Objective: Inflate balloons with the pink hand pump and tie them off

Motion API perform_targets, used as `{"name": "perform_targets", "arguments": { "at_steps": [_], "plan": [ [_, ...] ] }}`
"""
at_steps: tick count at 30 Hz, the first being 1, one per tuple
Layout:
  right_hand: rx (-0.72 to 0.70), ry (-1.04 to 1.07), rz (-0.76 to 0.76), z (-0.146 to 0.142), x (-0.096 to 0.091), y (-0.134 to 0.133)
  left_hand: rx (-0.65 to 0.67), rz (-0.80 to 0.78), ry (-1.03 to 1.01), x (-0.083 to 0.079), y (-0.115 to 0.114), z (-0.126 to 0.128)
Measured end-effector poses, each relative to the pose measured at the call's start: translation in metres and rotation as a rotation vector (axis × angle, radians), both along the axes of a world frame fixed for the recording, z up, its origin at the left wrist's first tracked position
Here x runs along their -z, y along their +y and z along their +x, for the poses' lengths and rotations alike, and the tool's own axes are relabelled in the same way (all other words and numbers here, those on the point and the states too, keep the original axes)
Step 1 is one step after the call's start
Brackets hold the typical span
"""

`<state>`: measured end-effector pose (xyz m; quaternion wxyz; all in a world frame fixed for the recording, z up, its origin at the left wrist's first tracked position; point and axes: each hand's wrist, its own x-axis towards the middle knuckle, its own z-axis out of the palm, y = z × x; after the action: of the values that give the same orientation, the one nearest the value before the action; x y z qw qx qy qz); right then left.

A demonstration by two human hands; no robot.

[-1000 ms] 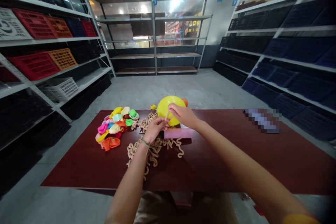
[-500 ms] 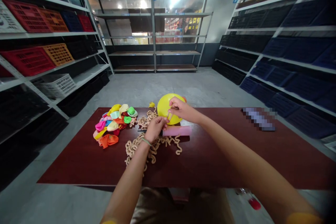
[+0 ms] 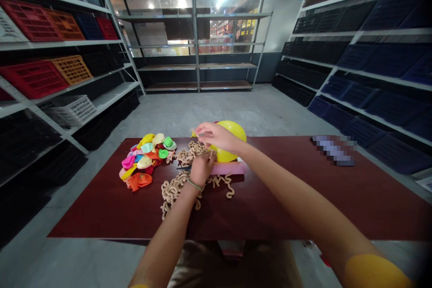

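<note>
An inflated yellow balloon (image 3: 232,137) sits at the far side of the dark red table (image 3: 101,216), with a bit of orange showing behind it. My left hand (image 3: 202,168) reaches its lower left edge, fingers seemingly pinched at its neck, though the grip is partly hidden. My right hand (image 3: 216,137) lies over the balloon's left side, fingertips drawn together past it. A pink cylinder (image 3: 227,168) lies just below the balloon. A tangle of beige twisted cord or thin balloons (image 3: 177,193) runs under my left wrist.
A heap of uninflated multicoloured balloons (image 3: 145,159) lies left of my hands. A pixelated object (image 3: 332,150) rests at the table's far right. Metal shelves with plastic crates (image 3: 33,78) line both sides of a concrete floor.
My right hand has slid left across the balloon, and the balloon now sits slightly further right. My left hand has stayed close to the same place.
</note>
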<state>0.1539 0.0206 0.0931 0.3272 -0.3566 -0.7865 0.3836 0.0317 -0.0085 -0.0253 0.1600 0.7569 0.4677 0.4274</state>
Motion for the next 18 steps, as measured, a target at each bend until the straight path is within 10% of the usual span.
{"name": "perform_targets", "arguments": {
  "at_steps": [7, 18],
  "plan": [
    [0.07, -0.35, 0.563, 0.038, 0.006, -0.006, 0.035, -0.159, -0.208, -0.004, 0.001, -0.003],
    [-0.192, -0.63, 0.684, 0.036, 0.005, 0.001, 0.096, -0.084, -0.174, -0.004, 0.001, -0.006]
  ]
}}
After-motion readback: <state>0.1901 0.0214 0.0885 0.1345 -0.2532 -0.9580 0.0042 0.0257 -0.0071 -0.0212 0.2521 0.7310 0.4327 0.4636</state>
